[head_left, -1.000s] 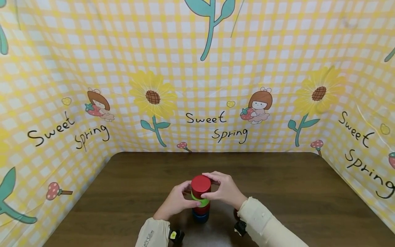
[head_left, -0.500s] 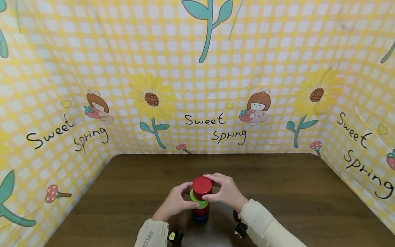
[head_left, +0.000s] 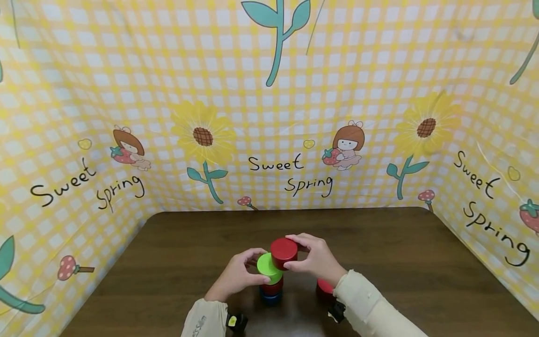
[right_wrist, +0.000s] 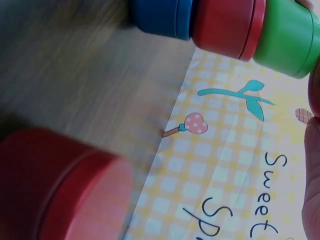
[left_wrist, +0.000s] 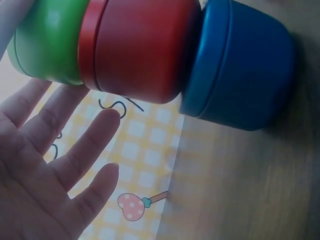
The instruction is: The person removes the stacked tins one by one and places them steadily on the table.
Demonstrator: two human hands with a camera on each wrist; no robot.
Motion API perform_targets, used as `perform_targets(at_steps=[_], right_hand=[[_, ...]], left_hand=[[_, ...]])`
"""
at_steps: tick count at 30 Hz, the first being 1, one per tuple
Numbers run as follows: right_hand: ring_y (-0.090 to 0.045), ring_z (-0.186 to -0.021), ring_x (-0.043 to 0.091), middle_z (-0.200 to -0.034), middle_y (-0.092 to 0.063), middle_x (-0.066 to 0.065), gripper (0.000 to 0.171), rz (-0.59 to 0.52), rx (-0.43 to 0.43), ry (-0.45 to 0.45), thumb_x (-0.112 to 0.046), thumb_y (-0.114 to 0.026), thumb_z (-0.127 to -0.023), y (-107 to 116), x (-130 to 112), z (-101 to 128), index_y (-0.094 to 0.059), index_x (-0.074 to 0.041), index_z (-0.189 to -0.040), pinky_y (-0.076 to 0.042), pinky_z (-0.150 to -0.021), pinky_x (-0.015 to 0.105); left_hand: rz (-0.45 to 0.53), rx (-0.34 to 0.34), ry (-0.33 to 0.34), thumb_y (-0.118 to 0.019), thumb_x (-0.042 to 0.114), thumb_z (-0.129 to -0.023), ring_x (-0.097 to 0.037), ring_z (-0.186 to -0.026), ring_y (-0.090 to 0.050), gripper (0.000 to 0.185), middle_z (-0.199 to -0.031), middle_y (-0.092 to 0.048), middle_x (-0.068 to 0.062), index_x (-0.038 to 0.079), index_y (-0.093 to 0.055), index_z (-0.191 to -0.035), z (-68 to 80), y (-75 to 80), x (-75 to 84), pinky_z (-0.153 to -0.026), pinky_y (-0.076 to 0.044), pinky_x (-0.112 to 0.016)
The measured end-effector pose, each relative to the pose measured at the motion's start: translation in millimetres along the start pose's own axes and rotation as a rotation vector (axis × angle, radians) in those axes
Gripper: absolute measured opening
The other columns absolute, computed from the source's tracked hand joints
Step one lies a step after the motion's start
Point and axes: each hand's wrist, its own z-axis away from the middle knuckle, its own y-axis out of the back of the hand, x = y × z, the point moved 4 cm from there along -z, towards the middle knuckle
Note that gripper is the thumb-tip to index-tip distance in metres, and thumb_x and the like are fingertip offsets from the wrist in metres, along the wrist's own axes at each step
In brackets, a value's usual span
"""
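Note:
In the head view my right hand [head_left: 320, 262] grips a red lidded canister [head_left: 284, 252] between thumb and fingers, just right of and above a green canister [head_left: 268, 269]. That green one tops a stack, over another red canister [left_wrist: 140, 50] and a blue canister [left_wrist: 245, 70] standing on the table. My left hand [head_left: 240, 274] holds the green canister with thumb in front and fingers behind. In the right wrist view only a sliver of the gripped red canister [right_wrist: 315, 92] shows at the right edge.
A further red canister [head_left: 325, 289] stands on the dark wooden table [head_left: 189, 243], partly hidden by my right wrist. A yellow checked cloth [head_left: 278, 117] hangs behind and along both sides of the table.
My right hand has moved the top red canister to the right off the green one, whose lid now shows. The left hand stays at the green canister. The loose red canister shows more.

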Motion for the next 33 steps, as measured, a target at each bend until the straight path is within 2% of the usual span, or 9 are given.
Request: perform_targets(at_steps=[9,13,21,29,33], right_hand=[[-0.063,-0.092,0.018,-0.105,-0.066,0.009,0.052,0.023,0.021,-0.07,-0.013,-0.082,-0.076,21.0,4.4,7.6,-0.063,0.004,-0.121,-0.053,-0.082,0.034],[-0.063,-0.093,0.019,-0.107,-0.066,0.01,0.053,0.035,0.044,-0.071,-0.013,-0.082,-0.076,31.4,4.6,11.9,-0.062,0.004,-0.121,-0.053,-0.083,0.035],[-0.064,-0.093,0.017,-0.105,-0.067,0.007,0.051,0.072,0.092,-0.086,-0.013,-0.083,-0.075,48.2,9.1,22.7,-0.064,0.002,-0.12,-0.053,-0.083,0.039],[-0.062,-0.09,0.009,-0.103,-0.067,0.007,0.05,0.115,0.143,-0.073,-0.01,-0.083,-0.074,68.0,18.3,37.0,-0.064,0.004,-0.118,-0.052,-0.081,0.025],[-0.062,-0.09,0.005,-0.102,-0.067,0.009,0.049,0.128,0.177,-0.084,-0.006,-0.083,-0.074,76.1,22.6,42.9,-0.064,0.005,-0.117,-0.051,-0.079,0.02]], left_hand=[[-0.004,-0.037,-0.028,-0.081,0.02,-0.077,-0.02,-0.09,-0.059,0.057,-0.106,-0.067,-0.009,-0.002,-0.06,-0.125,-1.8,3.3,0.8,-0.081,-0.048,-0.041],[0.022,-0.047,-0.025,-0.081,0.017,-0.078,-0.021,-0.09,-0.06,0.059,-0.107,-0.068,-0.011,-0.003,-0.058,-0.129,-0.8,3.5,0.5,-0.078,-0.049,-0.034],[0.023,-0.051,-0.031,-0.08,0.017,-0.079,-0.025,-0.091,-0.061,0.06,-0.111,-0.067,-0.015,-0.003,-0.056,-0.131,-0.5,1.7,-1.4,-0.076,-0.049,-0.029],[0.018,-0.05,-0.025,-0.079,0.019,-0.08,-0.025,-0.09,-0.059,0.059,-0.105,-0.069,-0.009,-0.001,-0.057,-0.131,-0.7,-0.1,-4.1,-0.077,-0.048,-0.034],[0.022,-0.05,-0.025,-0.079,0.018,-0.08,-0.023,-0.09,-0.059,0.059,-0.103,-0.069,-0.008,-0.002,-0.056,-0.131,-0.8,1.2,-3.7,-0.076,-0.047,-0.032]])
